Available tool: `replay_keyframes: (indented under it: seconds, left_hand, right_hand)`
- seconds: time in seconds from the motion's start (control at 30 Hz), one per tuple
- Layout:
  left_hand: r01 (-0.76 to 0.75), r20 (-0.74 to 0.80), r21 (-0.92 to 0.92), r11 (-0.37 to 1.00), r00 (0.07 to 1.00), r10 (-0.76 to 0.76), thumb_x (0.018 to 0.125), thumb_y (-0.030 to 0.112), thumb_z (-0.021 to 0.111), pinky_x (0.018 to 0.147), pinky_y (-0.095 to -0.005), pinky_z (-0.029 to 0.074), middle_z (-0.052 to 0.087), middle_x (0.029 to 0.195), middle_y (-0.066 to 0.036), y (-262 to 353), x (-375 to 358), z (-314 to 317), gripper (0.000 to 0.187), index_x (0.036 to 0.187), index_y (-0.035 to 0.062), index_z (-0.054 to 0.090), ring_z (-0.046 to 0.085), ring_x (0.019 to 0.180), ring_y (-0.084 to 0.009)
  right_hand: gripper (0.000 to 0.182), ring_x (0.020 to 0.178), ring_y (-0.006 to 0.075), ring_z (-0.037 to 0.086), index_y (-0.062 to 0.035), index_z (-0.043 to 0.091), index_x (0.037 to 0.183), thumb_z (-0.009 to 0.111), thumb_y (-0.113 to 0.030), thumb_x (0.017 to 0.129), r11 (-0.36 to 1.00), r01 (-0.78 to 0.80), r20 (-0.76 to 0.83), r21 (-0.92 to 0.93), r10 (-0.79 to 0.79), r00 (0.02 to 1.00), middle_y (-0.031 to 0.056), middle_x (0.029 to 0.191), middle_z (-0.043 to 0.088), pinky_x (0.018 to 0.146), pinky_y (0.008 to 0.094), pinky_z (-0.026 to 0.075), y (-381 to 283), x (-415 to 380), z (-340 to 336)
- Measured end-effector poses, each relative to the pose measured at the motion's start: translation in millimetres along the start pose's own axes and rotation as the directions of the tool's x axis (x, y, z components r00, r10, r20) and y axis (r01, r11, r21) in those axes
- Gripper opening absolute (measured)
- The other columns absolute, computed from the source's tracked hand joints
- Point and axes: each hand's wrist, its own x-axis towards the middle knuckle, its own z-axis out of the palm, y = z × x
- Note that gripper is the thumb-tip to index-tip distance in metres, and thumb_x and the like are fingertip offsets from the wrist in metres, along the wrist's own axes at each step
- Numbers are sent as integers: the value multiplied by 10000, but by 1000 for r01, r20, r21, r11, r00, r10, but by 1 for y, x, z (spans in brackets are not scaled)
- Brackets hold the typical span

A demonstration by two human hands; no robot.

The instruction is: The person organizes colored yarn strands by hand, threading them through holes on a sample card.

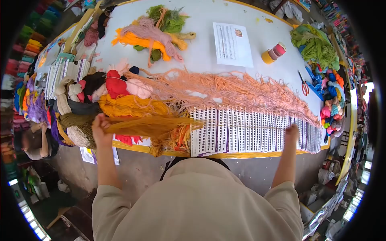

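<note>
My left hand [101,127] is closed round one end of a mustard-brown hank of yarn [148,125], held over the table's front edge. A few thin strands run right from the hank to my right hand [291,133], whose fingers are closed on them; that hand is slightly blurred. The strands cross above a long row of white punched cards [241,130] lying overlapped. Behind the cards spreads a loose heap of peach yarn [233,89]. A yellow-orange hank [132,105] lies beside my left hand, next to an olive hank [78,122].
At the back are a printed sheet [232,44], a pile of mixed yarn [150,34] and colored yarn cones [274,53]. Red-handled scissors [304,86] and green yarn [315,46] lie at right. More cards [66,74] are at left. Another person [37,140] is at far left.
</note>
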Motion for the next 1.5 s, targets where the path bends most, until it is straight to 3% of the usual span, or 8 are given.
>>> replay_keyframes:
  seconds: [0.07, 0.17, 0.27, 0.47, 0.53, 1.0, 1.23, 1.5]
  left_hand:
    - [-70, 26, -13, 997, 997, 70, 950, 190, 559, 417, -162, 278, 524, 675, 33, 10, -18, 23, 181, 1053, 48, 601, 344, 481, -24]
    - [191, 19, 221, 956, 980, -200, 942, 204, 569, 403, -170, 252, 528, 684, 29, -65, -30, 59, 249, 1154, 77, 594, 316, 469, -24]
    - [577, 94, 288, 765, 778, -622, 914, 209, 615, 391, -196, 253, 617, 751, -9, -178, -17, 75, 195, 1058, 80, 642, 311, 460, -57]
    - [203, -74, 944, 261, 899, -433, 840, 229, 660, 434, -259, 415, 659, 672, -81, -307, -12, 96, 222, 769, 19, 677, 574, 483, -123]
    - [-34, 71, 995, 94, 903, -425, 800, 217, 682, 455, -298, 457, 617, 568, -110, -315, -11, 95, 270, 725, -40, 648, 618, 479, -163]
    - [336, -61, 877, 344, 788, -613, 828, 135, 652, 406, -263, 348, 547, 570, -32, -311, -18, 105, 160, 744, 3, 616, 477, 439, -112]
    - [-102, 233, 935, 341, 900, -369, 858, 168, 629, 437, -271, 373, 555, 556, -21, -297, -21, 97, 179, 760, 19, 636, 484, 455, -115]
    - [741, 27, 448, 501, 549, -836, 848, 129, 620, 497, -259, 427, 648, 686, -80, -270, -34, 125, 171, 956, 1, 655, 512, 508, -112]
  right_hand:
    - [250, 820, 222, 617, 32, 590, 934, 407, -114, 846, 992, -39, -610, 117, 103, 785, 158, 902, 606, 598, 336, 521, -55, -24, -11]
    - [319, 564, 76, 497, -108, 581, 1172, 507, -140, 863, 933, 227, -269, -279, -303, 914, 15, 861, 616, 491, 189, 399, 33, 22, 23]
    - [193, 735, 107, 516, -65, 582, 1033, 467, -174, 922, 950, 313, 379, 1, -290, 879, 24, 881, 550, 634, 266, 447, 19, -86, 218]
    - [114, 613, 126, 573, -111, 581, 1024, 574, -122, 910, 865, 463, 786, -192, -146, 600, 54, 728, 601, 558, 291, 459, 8, -186, 382]
    - [106, 750, 339, 627, -91, 571, 943, 532, -174, 890, 808, 555, 877, -200, -105, 468, 163, 831, 637, 640, 418, 485, 9, -190, 395]
    - [113, 565, 127, 564, -75, 468, 956, 536, -165, 945, 895, 332, 919, -297, 173, 354, 46, 637, 578, 521, 295, 454, -5, -185, 393]
    - [85, 522, 104, 525, -39, 505, 930, 573, -89, 919, 942, -112, 910, -316, 334, 247, 56, 702, 597, 465, 251, 420, -2, -175, 396]
    - [104, 544, 94, 543, -6, 547, 937, 624, -48, 881, 894, -271, 872, -356, 422, 249, 67, 733, 619, 467, 228, 427, 25, -171, 405]
